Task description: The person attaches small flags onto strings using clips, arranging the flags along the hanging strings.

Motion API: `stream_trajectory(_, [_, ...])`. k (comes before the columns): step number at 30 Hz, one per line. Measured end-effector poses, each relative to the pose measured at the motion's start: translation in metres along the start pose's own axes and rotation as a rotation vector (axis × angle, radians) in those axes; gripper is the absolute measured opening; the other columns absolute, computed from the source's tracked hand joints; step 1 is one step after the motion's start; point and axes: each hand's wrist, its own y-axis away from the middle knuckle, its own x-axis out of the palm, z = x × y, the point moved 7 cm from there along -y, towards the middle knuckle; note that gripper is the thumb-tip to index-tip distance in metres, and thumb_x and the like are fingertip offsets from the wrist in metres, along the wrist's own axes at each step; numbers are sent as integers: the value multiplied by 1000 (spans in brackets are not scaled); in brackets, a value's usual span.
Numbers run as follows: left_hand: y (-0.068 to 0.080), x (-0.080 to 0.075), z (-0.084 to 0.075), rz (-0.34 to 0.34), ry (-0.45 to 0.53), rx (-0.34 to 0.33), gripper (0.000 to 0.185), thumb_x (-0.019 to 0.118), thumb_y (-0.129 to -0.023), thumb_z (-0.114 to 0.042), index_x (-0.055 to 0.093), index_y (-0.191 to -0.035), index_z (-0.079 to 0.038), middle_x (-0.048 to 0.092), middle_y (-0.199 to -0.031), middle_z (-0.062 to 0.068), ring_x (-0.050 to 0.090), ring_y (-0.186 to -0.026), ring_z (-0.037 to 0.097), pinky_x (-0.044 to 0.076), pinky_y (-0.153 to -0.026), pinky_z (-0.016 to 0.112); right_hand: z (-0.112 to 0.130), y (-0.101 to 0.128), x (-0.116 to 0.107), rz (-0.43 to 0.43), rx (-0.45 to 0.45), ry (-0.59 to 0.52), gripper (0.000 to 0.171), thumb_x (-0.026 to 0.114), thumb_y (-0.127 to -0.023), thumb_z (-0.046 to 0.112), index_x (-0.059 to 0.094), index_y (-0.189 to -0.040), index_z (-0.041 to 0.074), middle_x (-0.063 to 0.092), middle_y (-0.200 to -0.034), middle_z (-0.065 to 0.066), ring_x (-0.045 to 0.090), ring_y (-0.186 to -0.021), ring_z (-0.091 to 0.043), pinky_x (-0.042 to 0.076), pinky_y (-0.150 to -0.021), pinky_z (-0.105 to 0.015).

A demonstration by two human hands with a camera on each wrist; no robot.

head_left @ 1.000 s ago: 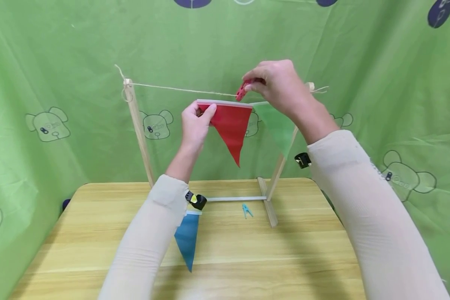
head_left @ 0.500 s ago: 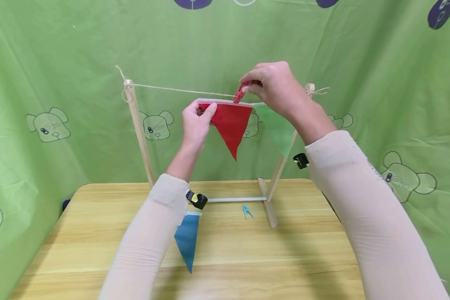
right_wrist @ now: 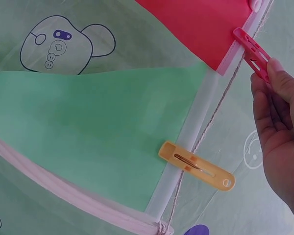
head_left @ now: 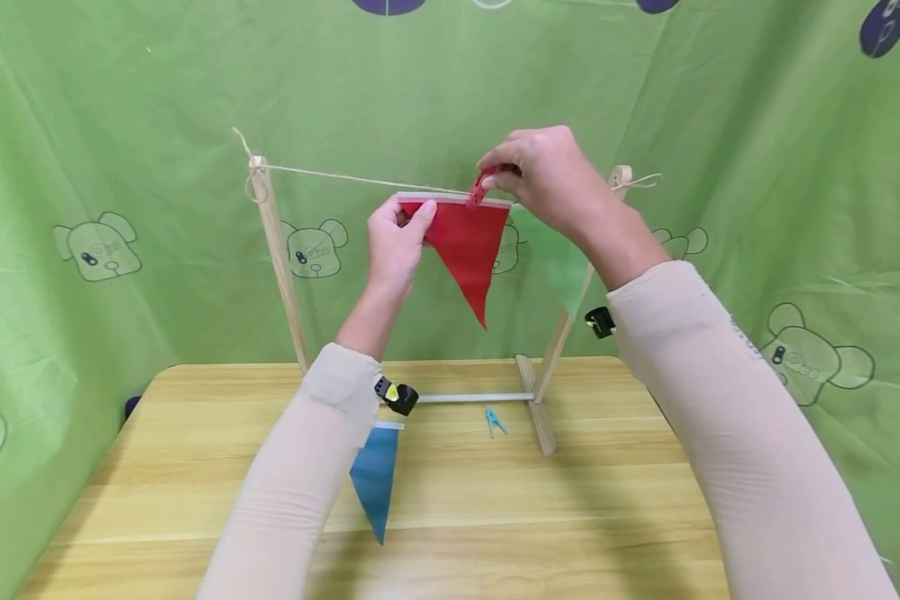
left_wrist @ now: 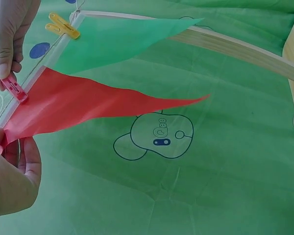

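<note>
My left hand (head_left: 397, 242) pinches the upper left corner of a red pennant (head_left: 468, 242) along its white top band, just under the string (head_left: 345, 177). With thumb and fingers, my right hand (head_left: 551, 171) pinches a red clothespin (head_left: 477, 190), whose tip overlaps the pennant's top band and the string. In the right wrist view the clothespin (right_wrist: 252, 54) sits across the band's edge. Right of the red pennant hangs a green pennant (head_left: 551, 250), fixed to the string by a yellow clothespin (right_wrist: 196, 165).
A wooden frame with a left post (head_left: 279, 258) and right post (head_left: 558, 350) carries the string. On the wooden table (head_left: 570, 517) lie a blue clothespin (head_left: 495, 422) and a blue pennant (head_left: 377, 483), partly behind my left sleeve. Green patterned cloth (head_left: 157, 317) surrounds the table.
My right hand has lowered the red clothespin slightly left, from above the red pennant onto its top band. The pennant's top edge has risen a little toward the string in my left hand.
</note>
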Motion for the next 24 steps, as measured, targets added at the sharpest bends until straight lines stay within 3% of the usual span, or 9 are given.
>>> stream_trajectory(12, [-1, -1, 0, -16, 0, -14, 17, 67, -99, -4, 67, -112, 8, 65, -84, 2, 62, -71, 11, 55, -62, 23, -1, -2, 5, 25, 16, 2, 22, 76, -93, 10, 77, -112, -1, 76, -107, -16, 72, -97, -28, 62, -87, -40])
stream_trajectory(24, [-1, -5, 4, -26, -20, -28, 19, 67, -99, -4, 67, -114, 9, 65, -84, 2, 62, -69, 11, 56, -62, 22, -4, -3, 14, 118, 71, -12, 26, 79, -92, 14, 76, -114, 0, 74, -104, -16, 69, -91, -26, 60, -83, -38])
